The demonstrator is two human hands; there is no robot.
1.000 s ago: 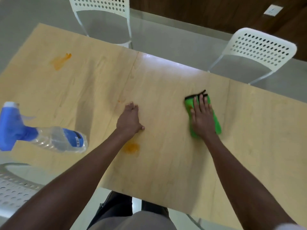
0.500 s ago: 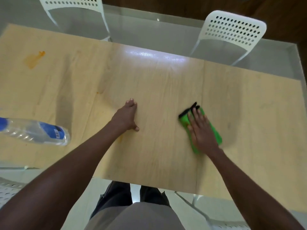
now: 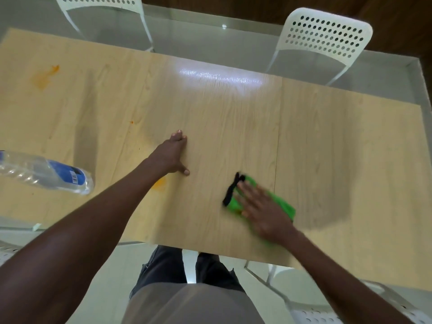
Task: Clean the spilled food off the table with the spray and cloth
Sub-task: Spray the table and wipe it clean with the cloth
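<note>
My right hand (image 3: 261,210) lies flat, fingers spread, on a green cloth (image 3: 281,203) with a black edge, pressing it onto the wooden table (image 3: 233,127) near the front edge; both are motion-blurred. My left hand (image 3: 171,155) rests flat on the table at the middle, fingers straight. An orange food stain (image 3: 160,183) shows beside my left wrist. A bigger orange smear (image 3: 44,76) marks the far left of the table, with a tiny orange speck (image 3: 131,122) between them. The clear spray bottle (image 3: 44,175) with a blue label lies on its side at the left; its head is out of frame.
Two white perforated chairs stand behind the table, one at the far left (image 3: 102,10) and one at the far right (image 3: 325,36). Parts of other white chairs show at the lower left (image 3: 7,250) and lower right (image 3: 327,307). My legs are at the table's front edge.
My right hand has slid the green cloth toward me across the table. My left hand has stayed planted. The view has shifted, cutting off the spray bottle's blue head.
</note>
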